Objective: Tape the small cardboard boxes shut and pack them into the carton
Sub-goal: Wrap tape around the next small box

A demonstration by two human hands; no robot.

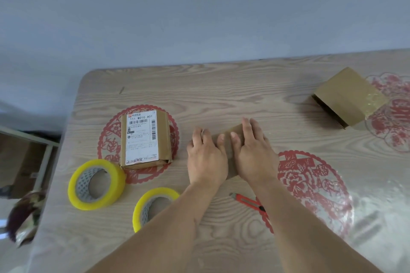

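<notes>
A small brown cardboard box (pixel 229 139) lies at the middle of the table, mostly covered by both hands. My left hand (pixel 206 157) presses flat on its left part, fingers straight. My right hand (pixel 253 153) presses on its right part, fingers stretched over the far edge. A labelled cardboard box (pixel 145 139) with a white shipping label stands to the left. Another brown box (pixel 348 97), with shiny tape on one end, sits at the far right. Two yellow tape rolls (pixel 96 184) (pixel 153 206) lie at the front left.
A red utility knife (pixel 248 203) lies just in front of my right wrist. Red paper-cut patterns show under the table's clear cover (pixel 310 182). An open carton (pixel 22 162) stands on the floor left of the table. A patterned bag (pixel 24 217) lies near it.
</notes>
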